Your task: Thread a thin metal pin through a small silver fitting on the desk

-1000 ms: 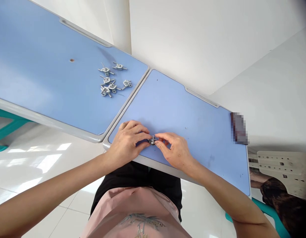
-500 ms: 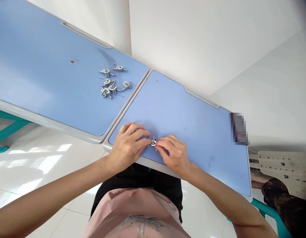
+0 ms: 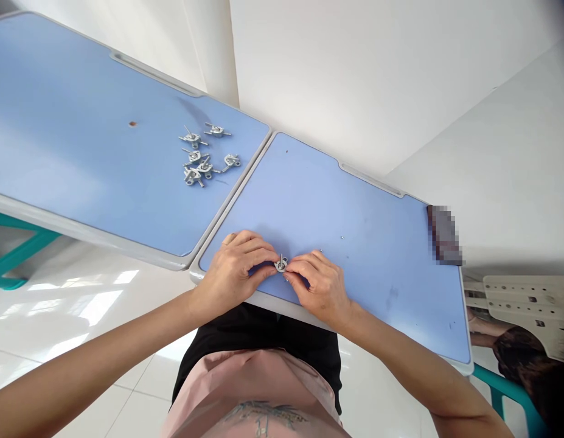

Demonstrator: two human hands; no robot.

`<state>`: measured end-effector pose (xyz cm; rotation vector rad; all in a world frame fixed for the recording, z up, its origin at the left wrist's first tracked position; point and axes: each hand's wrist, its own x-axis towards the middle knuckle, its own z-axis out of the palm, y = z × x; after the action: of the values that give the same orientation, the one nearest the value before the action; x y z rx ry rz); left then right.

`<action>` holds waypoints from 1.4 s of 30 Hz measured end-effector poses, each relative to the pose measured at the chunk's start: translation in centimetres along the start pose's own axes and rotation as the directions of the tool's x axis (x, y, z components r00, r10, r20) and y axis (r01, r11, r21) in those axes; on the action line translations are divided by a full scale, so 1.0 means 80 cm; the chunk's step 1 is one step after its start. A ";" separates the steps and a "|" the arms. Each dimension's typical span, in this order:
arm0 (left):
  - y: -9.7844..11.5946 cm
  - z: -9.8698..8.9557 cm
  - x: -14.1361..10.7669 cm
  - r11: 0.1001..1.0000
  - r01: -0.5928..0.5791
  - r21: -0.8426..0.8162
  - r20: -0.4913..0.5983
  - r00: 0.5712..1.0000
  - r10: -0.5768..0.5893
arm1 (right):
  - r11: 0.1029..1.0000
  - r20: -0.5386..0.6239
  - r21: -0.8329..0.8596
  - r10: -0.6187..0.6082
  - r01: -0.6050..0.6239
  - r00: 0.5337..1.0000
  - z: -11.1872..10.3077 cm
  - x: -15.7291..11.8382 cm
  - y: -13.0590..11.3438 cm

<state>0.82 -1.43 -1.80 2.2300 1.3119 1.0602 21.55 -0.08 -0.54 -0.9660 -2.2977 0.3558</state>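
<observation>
Between my hands, near the front edge of the right-hand blue table (image 3: pixel 300 188), is a small silvery metal fitting (image 3: pixel 281 264) with a pin standing up from its round middle. My left hand (image 3: pixel 240 263) pinches its left side between thumb and fingers. From the right, my right hand (image 3: pixel 322 283) pinches the other side, fingertips closed on it. Parts of the fitting are hidden behind the fingertips. Several similar metal fittings (image 3: pixel 203 168) with projecting pins lie grouped on the left-hand table.
The left table (image 3: pixel 103 170) adjoins the right one along a narrow seam. A pixelated dark object (image 3: pixel 445 236) lies at the right table's far right edge. Tiny bits (image 3: pixel 342 237) dot the surface. Another person's leg (image 3: pixel 514 350) and a cream chair (image 3: pixel 528 304) are at the right.
The fitting has turned or tilted slightly between my fingers, showing more of its round face. Both hands keep their pinch, and the camera view has shifted a little.
</observation>
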 end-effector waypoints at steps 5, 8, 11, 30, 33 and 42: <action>0.000 0.001 -0.002 0.997 0.015 0.076 0.007 1.000 -0.015 | 0.995 0.016 0.052 0.080 -0.080 0.997 0.001 0.000 -0.001; 0.003 -0.001 -0.003 0.994 0.008 0.107 0.014 1.000 -0.009 | 0.994 0.016 0.067 0.083 -0.084 0.996 0.001 0.000 -0.002; 0.006 -0.003 -0.003 0.986 -0.026 0.166 -0.006 1.000 0.027 | 0.995 0.015 0.063 0.080 -0.081 0.997 0.002 -0.001 -0.004; 0.015 -0.009 -0.010 0.954 -0.087 0.287 -0.042 0.994 0.103 | 0.978 0.083 0.102 0.173 -0.181 0.981 0.002 0.007 -0.008; 0.009 -0.010 -0.011 0.978 -0.025 0.209 -0.029 0.999 0.032 | 0.977 0.105 0.075 0.191 -0.199 0.976 0.000 0.008 -0.009; 0.012 -0.009 -0.004 0.995 0.088 0.041 0.120 0.988 -0.093 | 0.974 0.114 0.055 0.213 -0.220 0.970 -0.019 0.013 -0.010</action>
<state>0.79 -2.23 -0.87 2.1999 1.3751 0.8615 21.49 0.16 1.44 -1.1934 -2.2637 0.5856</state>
